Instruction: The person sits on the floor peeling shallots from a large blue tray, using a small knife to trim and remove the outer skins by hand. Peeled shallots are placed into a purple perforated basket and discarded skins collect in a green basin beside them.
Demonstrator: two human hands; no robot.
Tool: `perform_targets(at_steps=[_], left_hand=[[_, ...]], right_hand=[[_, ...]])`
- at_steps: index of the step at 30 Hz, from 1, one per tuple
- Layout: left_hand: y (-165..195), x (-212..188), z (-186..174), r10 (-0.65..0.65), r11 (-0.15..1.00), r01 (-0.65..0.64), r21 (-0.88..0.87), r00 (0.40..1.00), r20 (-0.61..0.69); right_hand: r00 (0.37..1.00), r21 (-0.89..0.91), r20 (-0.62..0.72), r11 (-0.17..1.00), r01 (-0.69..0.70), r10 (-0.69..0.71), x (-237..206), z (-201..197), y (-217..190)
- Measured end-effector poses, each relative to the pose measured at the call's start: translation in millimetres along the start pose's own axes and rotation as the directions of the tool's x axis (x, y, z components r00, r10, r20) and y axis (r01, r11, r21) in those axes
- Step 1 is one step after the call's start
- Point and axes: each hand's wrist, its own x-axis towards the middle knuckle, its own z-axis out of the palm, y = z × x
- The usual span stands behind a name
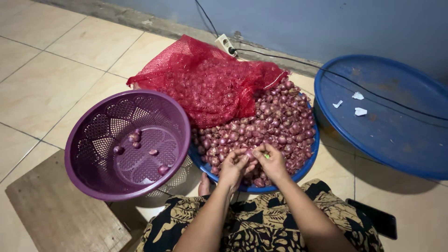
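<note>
My left hand (234, 166) and right hand (272, 161) pinch one shallot (250, 154) together, fingers narrow around it, right over the shallot heap (280, 123); purple basket (126, 144) sits left of my fingers.

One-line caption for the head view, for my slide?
Both hands peel a shallot over a blue basin, purple basket alongside.

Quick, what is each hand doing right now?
Left hand: fingers curled around a small shallot.
Right hand: pinching the same shallot, with something small and green.
</note>
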Motion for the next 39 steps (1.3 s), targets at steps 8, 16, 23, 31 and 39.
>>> perform_targets(at_steps=[8,16,23,31,39], left_hand=[[-7,12,-4,0.109,0.992,-0.109,-0.061,0.994,-0.005],[-11,15,-6,0.191,0.982,-0.191,0.004,0.981,-0.027],[-11,16,-6,0.233,0.967,-0.228,0.109,0.972,-0.034],[-22,16,-6,0.300,0.932,-0.291,0.215,0.954,-0.008],[-23,13,0,0.268,0.920,-0.292,0.260,0.955,0.125]], right_hand=[[0.987,-0.487,0.128,0.873,-0.023,0.098,-6,-19,5],[0.984,-0.561,0.168,0.814,0.150,-0.066,-14,-16,23],[0.978,-0.475,0.126,0.856,0.204,-0.163,-13,-12,34],[0.959,-0.339,0.121,0.897,0.284,-0.258,-10,-8,26],[0.987,-0.011,0.161,1.000,-0.025,0.027,5,-22,25]])
